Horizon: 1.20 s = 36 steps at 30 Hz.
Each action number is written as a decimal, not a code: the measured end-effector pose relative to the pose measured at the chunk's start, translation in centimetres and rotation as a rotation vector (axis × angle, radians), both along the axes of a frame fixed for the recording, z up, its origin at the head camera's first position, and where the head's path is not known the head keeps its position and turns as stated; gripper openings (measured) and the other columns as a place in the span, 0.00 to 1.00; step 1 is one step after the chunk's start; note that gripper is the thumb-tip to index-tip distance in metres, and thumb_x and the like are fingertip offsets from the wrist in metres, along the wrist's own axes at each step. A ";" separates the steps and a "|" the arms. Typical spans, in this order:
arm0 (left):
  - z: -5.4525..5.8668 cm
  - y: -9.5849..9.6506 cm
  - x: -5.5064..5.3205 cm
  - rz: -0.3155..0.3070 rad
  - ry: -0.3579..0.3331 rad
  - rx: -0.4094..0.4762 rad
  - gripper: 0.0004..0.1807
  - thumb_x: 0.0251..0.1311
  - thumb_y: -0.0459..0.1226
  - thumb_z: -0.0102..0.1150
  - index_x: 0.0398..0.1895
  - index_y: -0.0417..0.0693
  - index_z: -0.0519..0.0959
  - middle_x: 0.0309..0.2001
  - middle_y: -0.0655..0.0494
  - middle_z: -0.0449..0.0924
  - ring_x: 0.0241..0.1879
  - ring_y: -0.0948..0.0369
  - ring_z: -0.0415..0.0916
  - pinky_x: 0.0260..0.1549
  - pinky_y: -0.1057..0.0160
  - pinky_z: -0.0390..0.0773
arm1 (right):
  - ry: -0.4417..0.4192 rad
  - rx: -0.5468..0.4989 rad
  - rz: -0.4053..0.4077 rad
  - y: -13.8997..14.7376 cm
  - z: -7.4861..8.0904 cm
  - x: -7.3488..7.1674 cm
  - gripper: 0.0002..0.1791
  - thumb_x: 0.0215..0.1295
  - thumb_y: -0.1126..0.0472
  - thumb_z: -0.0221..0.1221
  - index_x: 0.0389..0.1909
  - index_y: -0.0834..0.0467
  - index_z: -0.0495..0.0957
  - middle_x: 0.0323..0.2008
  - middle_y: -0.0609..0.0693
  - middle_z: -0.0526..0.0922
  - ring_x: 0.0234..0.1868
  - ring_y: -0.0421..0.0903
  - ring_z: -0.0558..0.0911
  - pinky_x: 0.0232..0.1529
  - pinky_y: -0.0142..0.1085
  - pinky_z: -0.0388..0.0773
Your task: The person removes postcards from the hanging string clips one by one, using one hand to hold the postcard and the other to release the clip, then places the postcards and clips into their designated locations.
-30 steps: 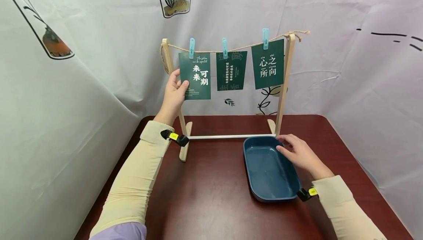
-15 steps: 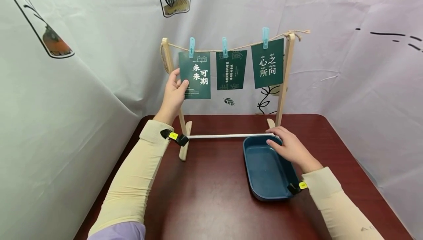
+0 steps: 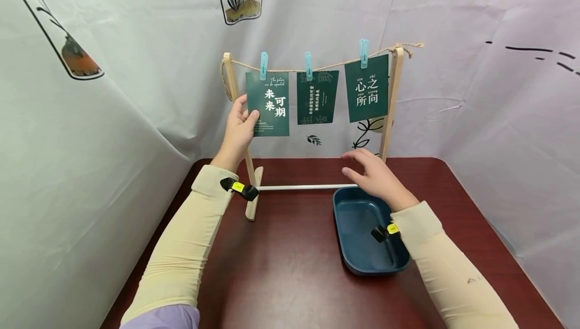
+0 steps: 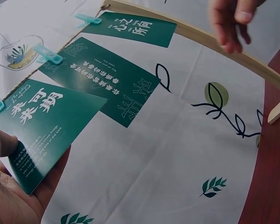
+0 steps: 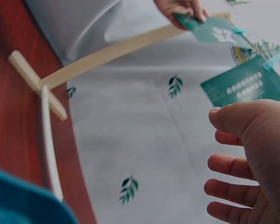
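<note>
In the head view my left hand [image 3: 237, 130] pinches the lower left edge of the left green card [image 3: 274, 105], thumb in front and fingers behind. That card hangs from a twine line by a light blue clothespin [image 3: 264, 66]. Beside it hang a middle green card [image 3: 316, 98] and a right green card [image 3: 368, 87], each under its own blue clothespin. My right hand [image 3: 376, 175] is raised above the far end of a blue tray [image 3: 340, 228], holding nothing. Its fingers are spread and relaxed in the right wrist view, below the middle card and apart from it.
The twine is strung between two wooden posts [image 3: 394, 102], joined low down by a white rod [image 3: 303, 187]. The stand and tray sit on a dark red table [image 3: 281, 248]. A pale printed cloth [image 3: 163, 42] rises behind and at the sides.
My right hand has left the tray's far right rim, moving up and to the left over it. The left hand keeps its pinch on the left card, which has stayed in place.
</note>
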<state>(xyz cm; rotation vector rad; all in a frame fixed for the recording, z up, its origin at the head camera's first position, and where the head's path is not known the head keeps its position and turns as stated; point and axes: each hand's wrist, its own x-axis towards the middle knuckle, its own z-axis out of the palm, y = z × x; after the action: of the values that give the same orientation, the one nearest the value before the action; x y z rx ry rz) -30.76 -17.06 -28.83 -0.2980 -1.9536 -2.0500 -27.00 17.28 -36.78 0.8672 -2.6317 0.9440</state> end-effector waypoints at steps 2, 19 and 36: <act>0.0 0.0 0.0 0.003 -0.003 0.000 0.22 0.78 0.33 0.45 0.71 0.56 0.65 0.55 0.44 0.82 0.42 0.60 0.85 0.40 0.64 0.83 | 0.004 -0.002 0.010 -0.7 0.9 -0.4 0.22 0.72 0.55 0.62 0.63 0.58 0.76 0.60 0.57 0.77 0.62 0.56 0.74 0.61 0.56 0.73; 0.0 -0.1 0.0 0.006 0.011 -0.024 0.22 0.77 0.33 0.46 0.71 0.56 0.65 0.54 0.45 0.83 0.41 0.60 0.85 0.39 0.63 0.83 | 0.059 -0.018 0.037 -5.8 6.1 -2.0 0.22 0.73 0.55 0.61 0.64 0.56 0.76 0.61 0.54 0.77 0.58 0.52 0.77 0.59 0.51 0.75; 0.0 -0.5 -0.2 -0.010 0.020 -0.018 0.21 0.77 0.33 0.46 0.70 0.55 0.66 0.53 0.44 0.83 0.41 0.60 0.84 0.39 0.64 0.83 | 0.150 0.014 0.073 -11.2 14.7 -3.1 0.20 0.75 0.55 0.57 0.62 0.58 0.76 0.52 0.52 0.80 0.47 0.46 0.78 0.49 0.42 0.76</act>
<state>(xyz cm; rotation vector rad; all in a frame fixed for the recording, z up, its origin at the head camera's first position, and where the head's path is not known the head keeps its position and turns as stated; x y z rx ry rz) -30.94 -17.54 -28.85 -0.3316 -1.9635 -2.0292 -30.08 6.10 -22.08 1.0026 -2.4979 0.8425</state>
